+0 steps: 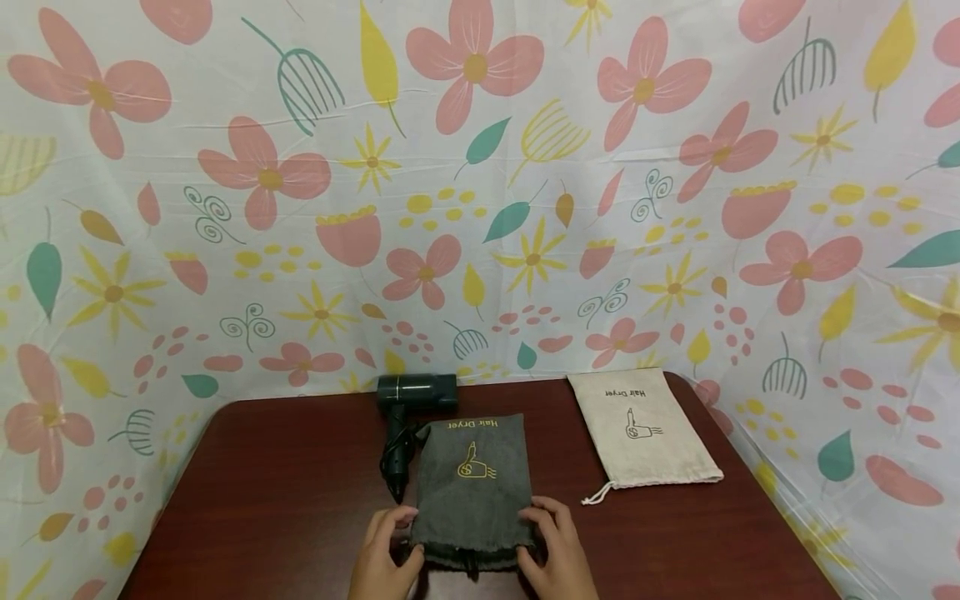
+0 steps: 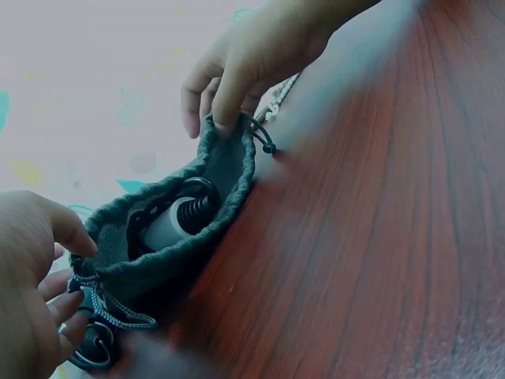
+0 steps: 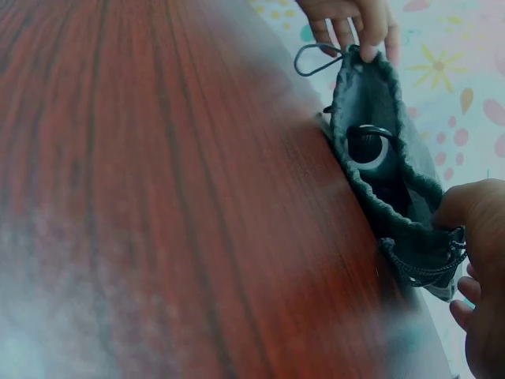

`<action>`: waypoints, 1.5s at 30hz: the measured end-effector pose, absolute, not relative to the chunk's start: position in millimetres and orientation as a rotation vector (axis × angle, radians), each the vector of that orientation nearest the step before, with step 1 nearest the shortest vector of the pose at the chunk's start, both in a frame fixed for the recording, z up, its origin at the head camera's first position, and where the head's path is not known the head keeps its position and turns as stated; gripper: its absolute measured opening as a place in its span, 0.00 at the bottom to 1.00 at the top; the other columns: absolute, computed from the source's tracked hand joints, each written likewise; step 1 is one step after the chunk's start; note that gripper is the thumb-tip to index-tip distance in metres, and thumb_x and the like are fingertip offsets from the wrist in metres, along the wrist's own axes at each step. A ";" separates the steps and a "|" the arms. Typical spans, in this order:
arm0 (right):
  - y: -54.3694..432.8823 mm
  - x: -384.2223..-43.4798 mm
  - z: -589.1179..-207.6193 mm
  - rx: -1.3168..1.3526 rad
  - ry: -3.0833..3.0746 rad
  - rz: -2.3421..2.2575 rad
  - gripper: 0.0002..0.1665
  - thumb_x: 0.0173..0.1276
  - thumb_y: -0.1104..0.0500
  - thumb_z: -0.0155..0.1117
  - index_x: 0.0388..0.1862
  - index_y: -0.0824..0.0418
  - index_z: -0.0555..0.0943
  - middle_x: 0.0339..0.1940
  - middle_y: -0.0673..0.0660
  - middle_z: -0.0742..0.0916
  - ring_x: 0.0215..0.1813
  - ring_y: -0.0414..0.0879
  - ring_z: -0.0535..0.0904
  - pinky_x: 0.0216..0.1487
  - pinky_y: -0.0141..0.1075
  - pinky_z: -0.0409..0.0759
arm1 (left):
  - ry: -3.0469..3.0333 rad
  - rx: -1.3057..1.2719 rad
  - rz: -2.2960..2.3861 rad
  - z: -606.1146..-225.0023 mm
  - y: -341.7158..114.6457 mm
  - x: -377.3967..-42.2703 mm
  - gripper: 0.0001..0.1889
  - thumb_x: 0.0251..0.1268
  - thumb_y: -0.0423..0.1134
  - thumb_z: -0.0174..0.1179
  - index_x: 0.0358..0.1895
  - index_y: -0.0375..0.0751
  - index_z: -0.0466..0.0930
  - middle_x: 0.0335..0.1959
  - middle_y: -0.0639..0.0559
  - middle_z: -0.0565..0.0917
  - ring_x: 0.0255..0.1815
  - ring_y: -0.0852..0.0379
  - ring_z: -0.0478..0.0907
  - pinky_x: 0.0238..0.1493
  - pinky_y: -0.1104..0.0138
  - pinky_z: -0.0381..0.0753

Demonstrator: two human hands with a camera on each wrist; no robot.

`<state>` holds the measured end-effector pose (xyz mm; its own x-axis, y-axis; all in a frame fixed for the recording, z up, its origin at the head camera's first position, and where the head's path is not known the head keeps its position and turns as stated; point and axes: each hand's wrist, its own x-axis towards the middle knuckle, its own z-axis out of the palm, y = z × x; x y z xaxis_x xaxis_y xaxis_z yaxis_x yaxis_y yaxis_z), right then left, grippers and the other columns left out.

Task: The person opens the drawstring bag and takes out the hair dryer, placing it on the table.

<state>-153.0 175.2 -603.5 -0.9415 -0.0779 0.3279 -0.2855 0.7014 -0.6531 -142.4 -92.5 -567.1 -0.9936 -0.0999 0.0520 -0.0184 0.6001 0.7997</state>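
A dark grey drawstring bag printed with a yellow "Hair Dryer" drawing lies at the table's near side, its mouth toward me. My left hand grips one side of the mouth and my right hand the other, each with the thumb inside the rim. The left wrist view looks into the open mouth, where a grey handle with a black ribbed cord end and looped cable lies; the rest is hidden in the cloth. Drawstrings hang at the mouth's corners.
A dark hair dryer with its cord bundled at the handle lies behind the bag to the left. On the right is a flat cream drawstring bag with a similar print. Patterned cloth hangs behind the dark red wooden table.
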 end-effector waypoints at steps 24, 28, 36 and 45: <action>169.9 -151.7 -603.8 0.344 -2.575 1.010 0.23 0.53 0.66 0.78 0.37 0.40 0.80 0.56 0.50 0.80 0.52 0.47 0.80 0.44 0.38 0.81 | -2.488 -0.179 -1.382 -559.9 -76.6 -126.6 0.13 0.58 0.27 0.68 0.36 0.54 0.83 0.32 0.64 0.78 0.28 0.72 0.70 0.27 0.73 0.75; 169.2 -152.4 -605.6 0.359 -2.535 0.999 0.23 0.51 0.66 0.79 0.37 0.41 0.80 0.54 0.49 0.82 0.53 0.46 0.80 0.45 0.39 0.81 | -2.547 -0.248 -1.555 -558.9 -76.5 -124.9 0.05 0.66 0.33 0.64 0.39 0.49 0.84 0.32 0.61 0.80 0.27 0.73 0.73 0.26 0.73 0.78; 165.7 -151.8 -604.3 0.361 -2.462 1.029 0.24 0.51 0.69 0.78 0.38 0.44 0.80 0.47 0.42 0.83 0.51 0.39 0.78 0.46 0.38 0.82 | -2.565 -0.614 -1.726 -577.9 -77.6 -128.0 0.09 0.74 0.42 0.60 0.44 0.43 0.86 0.36 0.57 0.84 0.31 0.73 0.79 0.30 0.71 0.83; 160.9 -151.5 -603.8 0.330 -2.427 1.036 0.25 0.50 0.70 0.79 0.39 0.45 0.81 0.44 0.38 0.82 0.49 0.36 0.77 0.47 0.37 0.81 | -2.591 -0.953 -1.707 -592.8 -79.1 -133.7 0.12 0.74 0.36 0.58 0.53 0.35 0.85 0.46 0.45 0.85 0.42 0.72 0.81 0.35 0.72 0.84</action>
<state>-151.5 160.9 -603.8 -0.8570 -0.0328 0.5142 -0.3940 0.6847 -0.6131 -133.7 -79.1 -592.8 -0.8227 0.5221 0.2249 0.4128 0.2766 0.8678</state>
